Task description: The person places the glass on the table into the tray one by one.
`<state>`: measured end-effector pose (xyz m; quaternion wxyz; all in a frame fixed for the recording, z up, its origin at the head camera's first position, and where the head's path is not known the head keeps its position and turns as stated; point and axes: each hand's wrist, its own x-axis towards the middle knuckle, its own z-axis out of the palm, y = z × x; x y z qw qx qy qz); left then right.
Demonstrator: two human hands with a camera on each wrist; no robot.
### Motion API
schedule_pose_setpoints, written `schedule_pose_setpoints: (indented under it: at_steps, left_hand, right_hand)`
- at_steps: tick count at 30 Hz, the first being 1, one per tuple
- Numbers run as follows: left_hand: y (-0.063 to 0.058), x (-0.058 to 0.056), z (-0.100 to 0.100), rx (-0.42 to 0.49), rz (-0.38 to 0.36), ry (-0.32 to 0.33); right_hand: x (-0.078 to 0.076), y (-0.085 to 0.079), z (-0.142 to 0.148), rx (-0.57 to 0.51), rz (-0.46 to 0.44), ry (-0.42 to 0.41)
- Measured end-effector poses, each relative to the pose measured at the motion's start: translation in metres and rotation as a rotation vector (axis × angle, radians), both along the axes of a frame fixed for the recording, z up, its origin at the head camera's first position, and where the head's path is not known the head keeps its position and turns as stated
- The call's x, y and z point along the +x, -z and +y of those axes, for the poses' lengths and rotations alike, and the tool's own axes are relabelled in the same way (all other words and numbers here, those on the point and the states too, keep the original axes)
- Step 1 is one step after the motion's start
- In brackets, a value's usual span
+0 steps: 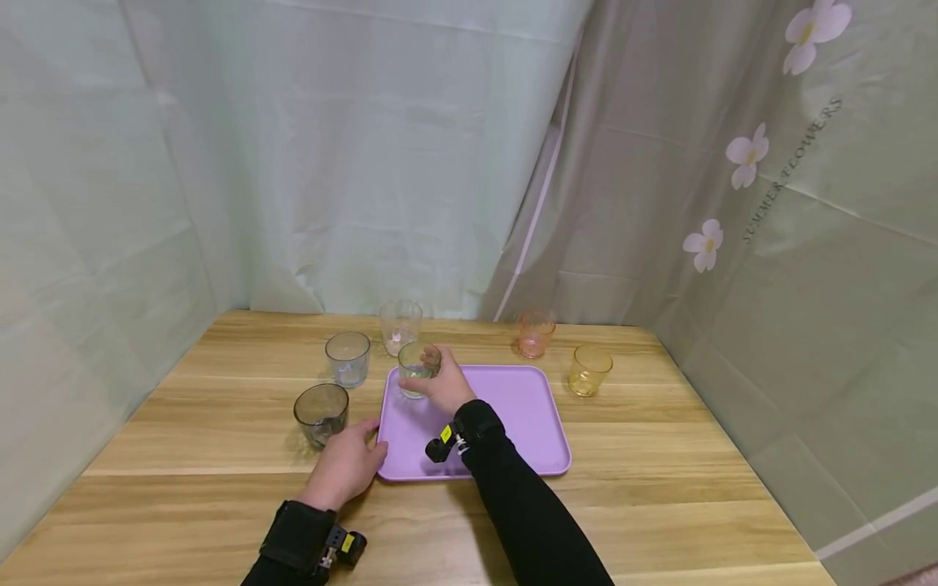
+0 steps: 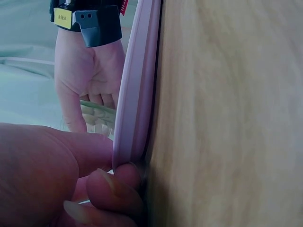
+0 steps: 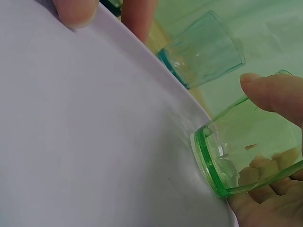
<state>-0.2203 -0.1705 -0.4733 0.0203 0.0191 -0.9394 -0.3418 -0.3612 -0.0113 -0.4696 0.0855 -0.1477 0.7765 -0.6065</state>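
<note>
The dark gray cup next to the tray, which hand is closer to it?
Left. The left hand grips the purple tray's near-left edge, just in front of the dark gray cup. The right hand is farther off, holding a green glass on the tray.

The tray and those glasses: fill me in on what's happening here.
A person sits at a wooden table with a purple tray in front of them. The right hand grips a green glass standing on the tray's far left corner. The left hand pinches the tray's near left edge. Five more glasses stand off the tray: dark, grey, clear, pink and yellow.
</note>
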Motion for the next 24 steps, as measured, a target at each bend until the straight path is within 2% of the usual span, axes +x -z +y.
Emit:
schedule_pose_setpoints:
  at_steps: [10, 17, 24]
  left_hand:
    - [-0.0013, 0.0003, 0.0002, 0.001, 0.010, 0.006]
    - [-0.0016, -0.0004, -0.0002, 0.003, 0.003, 0.002]
    - [-0.0010, -0.0009, -0.0001, 0.007, -0.010, -0.001]
  right_hand:
    - [-0.0017, 0.0006, -0.0047, 0.041, 0.015, 0.018]
    - [-0.0021, 0.0017, -0.0059, 0.009, 0.008, 0.002]
    - [-0.0018, 0.0041, -0.0042, 0.065, 0.006, 0.003]
